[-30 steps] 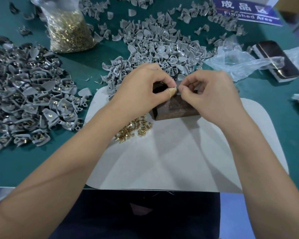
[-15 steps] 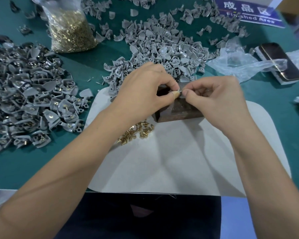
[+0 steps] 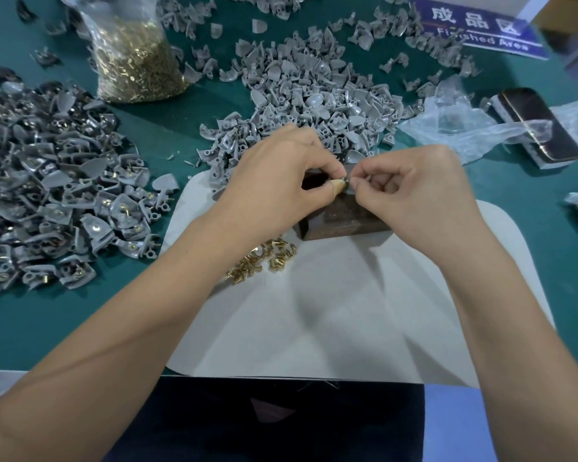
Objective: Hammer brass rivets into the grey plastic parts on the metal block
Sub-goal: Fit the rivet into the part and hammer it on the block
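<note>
Over the block (image 3: 344, 221), on the pale mat (image 3: 314, 311), your two hands meet fingertip to fingertip: your left hand (image 3: 274, 181) pinches something small between thumb and forefinger (the thumb tip wears a tan cot), and your right hand (image 3: 414, 191) pinches in from the other side, its remaining fingers curled under. What sits between the tips is too small and too covered to name surely; it looks like a grey part with a rivet going in. Expect the part to be light, stiff and a bit slick, so it will skate on the block unless you pin it flat; hold it by its broad shell edge and keep your fingers away from the boss that takes the rivet. The loose rivets (image 3: 264, 261), lying on the mat just left of the block, are tiny, hard and prone to roll, so take one by its shank, head up. More rivets fill the bag (image 3: 137, 61) at the back of the bench (image 3: 47, 328). Bare parts (image 3: 314, 95) are heaped behind the block, and riveted ones (image 3: 47, 181) lie to your left. I see no hammer.
</note>
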{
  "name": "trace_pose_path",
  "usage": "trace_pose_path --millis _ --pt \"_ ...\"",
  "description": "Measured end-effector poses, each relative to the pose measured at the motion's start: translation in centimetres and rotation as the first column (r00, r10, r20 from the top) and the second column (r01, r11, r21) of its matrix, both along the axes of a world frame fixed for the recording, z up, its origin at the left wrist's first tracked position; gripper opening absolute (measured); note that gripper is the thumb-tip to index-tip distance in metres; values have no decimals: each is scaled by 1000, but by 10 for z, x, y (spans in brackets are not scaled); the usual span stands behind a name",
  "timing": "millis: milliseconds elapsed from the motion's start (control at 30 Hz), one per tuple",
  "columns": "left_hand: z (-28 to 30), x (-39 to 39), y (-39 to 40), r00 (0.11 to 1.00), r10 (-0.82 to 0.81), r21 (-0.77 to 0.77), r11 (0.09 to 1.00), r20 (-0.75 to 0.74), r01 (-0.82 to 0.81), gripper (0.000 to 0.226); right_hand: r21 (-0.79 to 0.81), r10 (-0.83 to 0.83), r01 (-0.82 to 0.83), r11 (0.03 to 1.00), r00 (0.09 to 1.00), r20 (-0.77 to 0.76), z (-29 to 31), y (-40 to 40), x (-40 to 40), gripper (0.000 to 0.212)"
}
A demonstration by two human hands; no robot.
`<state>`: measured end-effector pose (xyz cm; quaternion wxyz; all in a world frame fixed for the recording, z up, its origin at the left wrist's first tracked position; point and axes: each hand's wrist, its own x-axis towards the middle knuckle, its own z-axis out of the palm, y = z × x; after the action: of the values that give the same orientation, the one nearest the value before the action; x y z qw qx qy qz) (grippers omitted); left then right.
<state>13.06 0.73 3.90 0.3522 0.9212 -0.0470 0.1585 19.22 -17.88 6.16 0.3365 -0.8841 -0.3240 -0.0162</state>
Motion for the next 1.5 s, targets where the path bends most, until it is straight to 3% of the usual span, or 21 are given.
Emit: trace_pose_path --millis 100,267,533,700,933,1367,1500 --pt "-1 1 0 1000 -9 -15 1000 -7 9 10 -58 2 3 998 996 86 1 2 -1 6" --pt "0 1 1 1000 -8 -6 1000 -12 8 10 110 -21 34 993 993 -117 -10 -3 -1 8" --pt "-1 2 2 1000 -13 -18 1000 -16 13 12 150 -43 76 986 976 -214 -11 -2 -1 8" --pt "-1 1 2 999 -31 -25 999 -10 31 12 107 -67 85 991 985 -161 -7 -1 -4 8" --pt "-3 1 3 999 -35 -51 998 -4 35 11 -112 -105 115 987 991 88 5 8 -13 10" --pt "-4 1 1 999 -34 -77 996 -4 34 9 21 -199 200 980 979 -51 -4 8 -16 9" --pt "-5 1 1 1000 -24 -38 999 17 24 12 43 -236 236 971 972 -20 -6 8 -22 8"
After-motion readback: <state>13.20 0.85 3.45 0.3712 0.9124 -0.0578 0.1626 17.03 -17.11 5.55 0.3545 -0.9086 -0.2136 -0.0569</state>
